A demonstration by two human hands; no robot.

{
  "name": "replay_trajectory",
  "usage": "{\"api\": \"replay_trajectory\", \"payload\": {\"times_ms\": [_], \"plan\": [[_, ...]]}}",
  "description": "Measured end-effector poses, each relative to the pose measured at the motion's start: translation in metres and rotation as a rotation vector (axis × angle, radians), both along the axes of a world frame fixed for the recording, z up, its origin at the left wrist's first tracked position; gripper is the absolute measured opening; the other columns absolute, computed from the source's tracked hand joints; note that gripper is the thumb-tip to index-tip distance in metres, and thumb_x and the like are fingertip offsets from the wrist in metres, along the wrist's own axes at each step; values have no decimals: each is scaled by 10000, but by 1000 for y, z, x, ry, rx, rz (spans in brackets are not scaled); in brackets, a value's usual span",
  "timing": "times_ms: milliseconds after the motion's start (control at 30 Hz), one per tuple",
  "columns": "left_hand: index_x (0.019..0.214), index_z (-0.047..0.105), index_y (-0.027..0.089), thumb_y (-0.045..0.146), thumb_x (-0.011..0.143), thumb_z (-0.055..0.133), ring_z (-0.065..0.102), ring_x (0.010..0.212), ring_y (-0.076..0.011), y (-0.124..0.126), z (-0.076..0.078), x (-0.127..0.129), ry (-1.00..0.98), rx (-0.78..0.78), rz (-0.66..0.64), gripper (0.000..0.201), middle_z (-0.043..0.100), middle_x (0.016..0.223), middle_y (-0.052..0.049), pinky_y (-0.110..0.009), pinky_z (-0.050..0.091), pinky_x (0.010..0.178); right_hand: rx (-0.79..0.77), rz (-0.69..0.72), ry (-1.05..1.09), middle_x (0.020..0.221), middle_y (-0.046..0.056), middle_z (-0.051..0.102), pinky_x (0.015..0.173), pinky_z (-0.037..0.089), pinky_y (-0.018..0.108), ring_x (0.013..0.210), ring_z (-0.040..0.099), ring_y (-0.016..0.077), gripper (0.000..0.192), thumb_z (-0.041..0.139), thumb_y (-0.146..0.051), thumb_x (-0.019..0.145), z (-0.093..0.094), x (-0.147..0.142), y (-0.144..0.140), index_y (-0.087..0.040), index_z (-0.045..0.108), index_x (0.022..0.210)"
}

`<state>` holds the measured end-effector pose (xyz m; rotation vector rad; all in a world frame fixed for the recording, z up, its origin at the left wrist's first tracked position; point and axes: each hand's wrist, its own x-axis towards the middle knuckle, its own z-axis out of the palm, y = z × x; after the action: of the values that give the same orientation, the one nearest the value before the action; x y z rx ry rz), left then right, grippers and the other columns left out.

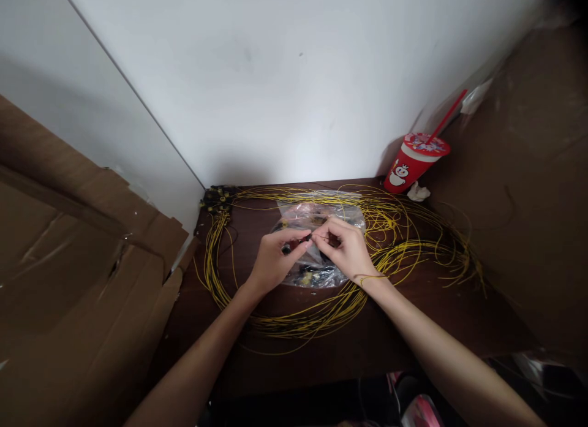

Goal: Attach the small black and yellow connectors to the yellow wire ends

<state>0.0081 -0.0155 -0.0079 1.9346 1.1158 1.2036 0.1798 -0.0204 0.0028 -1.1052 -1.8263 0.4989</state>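
Black small connector [288,248] pinched in our left hand [272,264]; our right hand [348,249] pinches thin yellow wire [316,236] at its tip, mid-worktop over clear plastic bag [316,274]. Yellow wire coils [294,323] ring dark wooden worktop [413,329]; red cup [413,160] far right; white wall [294,78]; cardboard [68,261] left.

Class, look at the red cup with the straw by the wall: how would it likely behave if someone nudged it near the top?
The red cup already stands tilted against the wall, so it would probably tip easily. It narrows toward its base, which likely makes it top-heavy. Its long straw sticks out at an angle and could catch a passing hand. How full it is cannot be seen.
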Motion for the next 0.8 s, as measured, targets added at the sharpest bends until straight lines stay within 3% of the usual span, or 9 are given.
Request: {"api": "replay_trajectory", "payload": {"times_ms": [167, 300, 467, 800], "plan": [[935, 730, 162, 232, 770, 671, 681, 728, -162, -1, 3, 1, -9, 2, 49, 189, 751, 862, -62, -277, 540, 685, -59, 36, 43, 782, 41, 584, 650, 438, 279, 713, 551, 148, 107, 571, -168, 836, 0, 1, 1, -173, 678, 827], [952, 724, 171, 205, 782, 649, 683, 765, -160, -2, 6, 2, -26, 22, 34, 189, 749, 898, -59, -285, 544, 721, -157, 25, 173, 737, 20, 586, 640, 448, 280, 678, 553, 139, 69, 621, -207, 808, -5, 1, 3, -190, 683, 835], [948, 722, 174, 178, 764, 654, 681, 751, -151, -2, 6, 4, -47, 18, 17, 195, 748, 885, -53, -262, 539, 697, -293, 30, 340, 708, 4, 605, 640, 461, 277, 644, 552, 123, 163, 678, -258, 744, -10, 1, 5, -173, 635, 876], [945, 706, 182, 157, 802, 621, 645, 730, -128, -3, 7, 2, 13, 152, -10, 168, 723, 831, -41, -252, 500, 684, -318, 143, 444, 713, -6, 565, 650, 453, 273, 652, 521, 110, 161, 683, -210, 701, -5, 0, 3, -177, 561, 800]]}}
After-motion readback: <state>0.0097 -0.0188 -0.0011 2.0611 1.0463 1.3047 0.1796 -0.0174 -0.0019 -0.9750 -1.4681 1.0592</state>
